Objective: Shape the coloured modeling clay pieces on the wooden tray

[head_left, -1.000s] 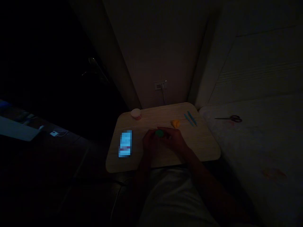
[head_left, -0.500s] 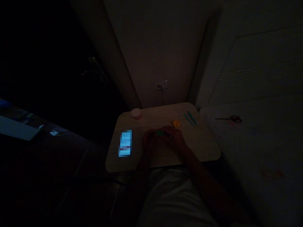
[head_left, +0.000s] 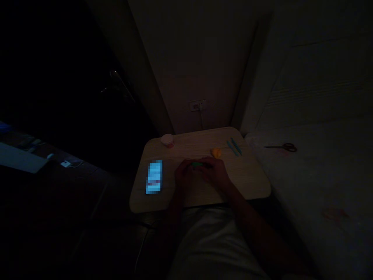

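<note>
Head view: L hand (head_left: pixel 183 174) & R hand (head_left: pixel 215 171), lower centre of frame, fingers curled, both on a small green piece (head_left: pixel 197 164) (material unclear, v. dark). Orange lump (head_left: pixel 216 153) just above R hand; phone (head_left: pixel 154 177) w/ lit screen, left of L hand, on wooden tabletop (head_left: pixel 247 179).

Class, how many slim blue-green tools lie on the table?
2: left tool, nearer the orange lump; right tool, beside it, toward the far-right corner of the table.
</note>
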Demonstrator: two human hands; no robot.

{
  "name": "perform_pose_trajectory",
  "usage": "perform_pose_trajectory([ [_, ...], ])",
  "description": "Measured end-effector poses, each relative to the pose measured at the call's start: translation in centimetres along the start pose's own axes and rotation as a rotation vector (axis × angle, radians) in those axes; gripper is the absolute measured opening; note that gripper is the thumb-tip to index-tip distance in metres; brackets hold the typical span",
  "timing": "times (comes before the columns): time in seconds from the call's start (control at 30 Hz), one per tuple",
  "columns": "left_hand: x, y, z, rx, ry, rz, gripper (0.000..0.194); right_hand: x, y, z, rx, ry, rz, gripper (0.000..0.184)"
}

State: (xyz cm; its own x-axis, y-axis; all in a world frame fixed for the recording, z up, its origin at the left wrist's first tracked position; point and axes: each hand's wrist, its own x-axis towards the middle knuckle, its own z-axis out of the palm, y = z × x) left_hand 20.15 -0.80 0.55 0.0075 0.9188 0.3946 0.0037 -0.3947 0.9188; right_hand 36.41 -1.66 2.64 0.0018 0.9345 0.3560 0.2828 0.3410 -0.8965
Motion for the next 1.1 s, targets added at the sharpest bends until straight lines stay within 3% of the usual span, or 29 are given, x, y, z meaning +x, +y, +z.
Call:
perform_pose_trajectory([
  [0.3, 0.1, -0.1, 0.0, 0.048, -0.086, 0.049, 0.025, -0.3, -0.3, 0.6, 0.072, 0.038, 0.136, 0.03],
  [0.53, 0.3, 0.4, 0.2, 0.143, 0.012, -0.059, 0.005, -0.3, -0.2, 0.6, 0.097, 0.05, 0.179, 0.032],
  [0.73, 0.2, 0.6, 0.1, 0.191, 0.059, -0.084, 0.017, -0.4, -0.1, 0.7, 0.133, 0.036, 0.237, 0.035],
  [0.83, 0.2, 0.6, 0.2, 0.144, 0.046, -0.096, 0.018, -0.4, -0.1, 1.0, 0.22, 0.064, 0.299, 0.035],
  [0.93, 0.1, 0.6, 0.4, 0.07, 0.008, -0.105, 0.031, -0.3, 0.2, 1.0, 0.264, 0.116, 0.337, 0.036],
  [1.1, 0.1, 0.5, 0.5, 0.032, -0.04, -0.126, 0.047, -0.2, 0.9, 0.6, 0.181, 0.173, 0.228, 0.033],
])
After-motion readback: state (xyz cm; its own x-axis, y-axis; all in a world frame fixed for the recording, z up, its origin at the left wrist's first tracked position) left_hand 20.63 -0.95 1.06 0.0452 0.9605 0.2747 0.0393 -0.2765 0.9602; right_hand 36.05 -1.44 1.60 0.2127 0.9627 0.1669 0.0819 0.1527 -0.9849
